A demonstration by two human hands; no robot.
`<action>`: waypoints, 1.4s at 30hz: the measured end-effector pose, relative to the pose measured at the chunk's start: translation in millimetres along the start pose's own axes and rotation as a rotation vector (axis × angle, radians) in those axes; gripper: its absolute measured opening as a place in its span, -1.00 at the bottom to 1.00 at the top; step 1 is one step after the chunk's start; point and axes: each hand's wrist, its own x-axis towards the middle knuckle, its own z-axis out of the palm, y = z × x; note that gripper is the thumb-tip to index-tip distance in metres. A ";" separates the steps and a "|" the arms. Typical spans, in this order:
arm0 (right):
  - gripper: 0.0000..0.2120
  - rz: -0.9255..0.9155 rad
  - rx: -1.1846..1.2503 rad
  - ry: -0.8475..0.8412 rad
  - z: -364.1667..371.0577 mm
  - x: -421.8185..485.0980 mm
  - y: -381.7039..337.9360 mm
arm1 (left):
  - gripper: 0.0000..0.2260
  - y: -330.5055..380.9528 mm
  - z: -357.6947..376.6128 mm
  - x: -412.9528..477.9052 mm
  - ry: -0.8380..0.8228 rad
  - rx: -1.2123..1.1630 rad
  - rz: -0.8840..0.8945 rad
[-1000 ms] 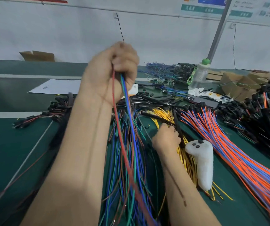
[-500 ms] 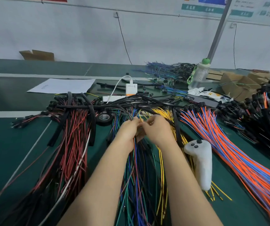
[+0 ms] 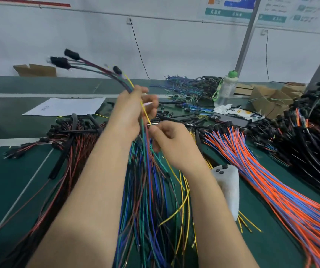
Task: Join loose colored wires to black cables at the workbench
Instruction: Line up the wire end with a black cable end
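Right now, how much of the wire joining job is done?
Looks done: the red wire pile and orange-and-blue bundle already carry black plugs at their far ends. In hand: the left hand grips a plugged wire bunch while the right hand pinches a yellow wire. Left: many loose yellow wires and mixed coloured wires on the bench.
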 end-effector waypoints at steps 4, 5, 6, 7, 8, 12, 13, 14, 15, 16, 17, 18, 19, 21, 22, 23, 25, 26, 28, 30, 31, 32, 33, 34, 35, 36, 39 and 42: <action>-0.70 0.059 -0.133 0.056 -20.5 -2.5 3.8 | -0.75 -15.1 23.3 -8.4 -0.083 0.027 -0.073; -0.69 0.095 -0.182 0.119 -31.1 -5.3 12.1 | -0.74 -12.9 26.7 -7.2 -0.102 -0.034 -0.085; -0.70 0.149 -0.227 0.216 -43.4 -8.0 22.8 | -0.74 -7.1 29.7 -4.9 -0.128 -0.113 -0.096; -0.74 0.220 -0.273 0.323 -57.2 -10.6 36.0 | -0.73 0.4 32.2 -1.5 -0.157 -0.210 -0.113; -0.76 0.309 -0.328 0.418 -71.4 -12.7 50.4 | -0.72 9.3 34.9 2.5 -0.188 -0.326 -0.135; -0.65 0.736 -0.548 0.441 -116.1 -25.0 109.3 | -0.82 35.0 62.1 6.7 -0.422 -0.811 -0.272; -0.60 0.812 -0.580 0.410 -119.8 -28.9 120.0 | -0.85 36.0 72.6 3.9 -0.459 -0.868 -0.323; -0.58 0.853 -0.608 0.386 -120.1 -31.8 129.0 | -0.86 33.5 83.3 2.1 -0.478 -0.890 -0.365; -0.57 0.862 -0.641 0.375 -118.2 -34.2 136.0 | -0.83 27.9 94.0 1.5 -0.489 -0.885 -0.401; -0.59 0.847 -0.674 0.385 -115.9 -35.6 142.1 | -0.81 19.9 105.3 1.1 -0.492 -0.859 -0.443; -0.62 0.825 -0.693 0.406 -113.3 -36.1 146.3 | -0.79 9.3 115.5 0.6 -0.484 -0.820 -0.487; -0.66 0.806 -0.692 0.430 -112.2 -35.7 149.0 | -0.76 -2.6 124.8 -0.1 -0.469 -0.765 -0.529; -0.70 0.792 -0.673 0.450 -112.7 -35.1 151.0 | -0.73 -16.2 132.2 -0.8 -0.459 -0.706 -0.561; -0.78 0.765 -0.608 0.511 -115.7 -34.7 154.2 | -0.70 -43.8 141.7 -1.9 -0.435 -0.583 -0.598; -0.80 0.746 -0.576 0.555 -117.9 -34.6 154.9 | -0.70 -56.4 144.2 -2.5 -0.424 -0.526 -0.615; -0.82 0.723 -0.555 0.603 -120.3 -34.4 154.6 | -0.69 -68.0 145.4 -2.3 -0.405 -0.470 -0.629; -0.82 0.649 -0.538 0.699 -124.4 -32.7 152.2 | -0.68 -88.7 146.1 -1.2 -0.342 -0.376 -0.639; -0.82 0.604 -0.525 0.746 -126.4 -31.4 150.1 | -0.67 -97.5 146.1 -1.2 -0.307 -0.349 -0.641; -0.81 0.532 -0.492 0.820 -131.3 -28.1 145.8 | -0.66 -111.9 145.8 -2.7 -0.246 -0.306 -0.630; -0.80 0.510 -0.478 0.832 -134.7 -26.2 141.7 | -0.69 -121.0 144.1 -6.0 -0.205 -0.261 -0.608; -0.80 0.497 -0.468 0.830 -135.1 -26.0 138.8 | -0.71 -124.6 143.4 -7.3 -0.203 -0.236 -0.604; -0.80 0.464 -0.446 0.834 -135.0 -26.0 134.8 | -0.73 -127.9 143.0 -8.1 -0.211 -0.210 -0.606; -0.82 0.405 -0.411 0.833 -134.2 -25.8 128.7 | -0.75 -130.1 142.9 -9.3 -0.227 -0.187 -0.612; -0.83 0.339 -0.372 0.807 -132.6 -25.5 122.0 | -0.77 -131.2 142.9 -10.8 -0.245 -0.171 -0.621; -0.85 0.292 -0.352 0.734 -130.7 -24.8 114.6 | -0.80 -130.2 142.9 -11.9 -0.264 -0.164 -0.627; -0.87 0.274 -0.359 0.625 -128.8 -24.1 108.0 | -0.81 -127.9 143.1 -12.4 -0.278 -0.169 -0.624; -0.90 0.289 -0.367 0.347 -127.2 -22.3 86.1 | -0.74 -112.4 140.0 -10.1 -0.268 -0.219 -0.561; -0.74 0.230 -0.236 0.375 -122.8 -21.9 57.7 | -0.69 -84.6 132.7 -6.2 -0.228 -0.125 -0.342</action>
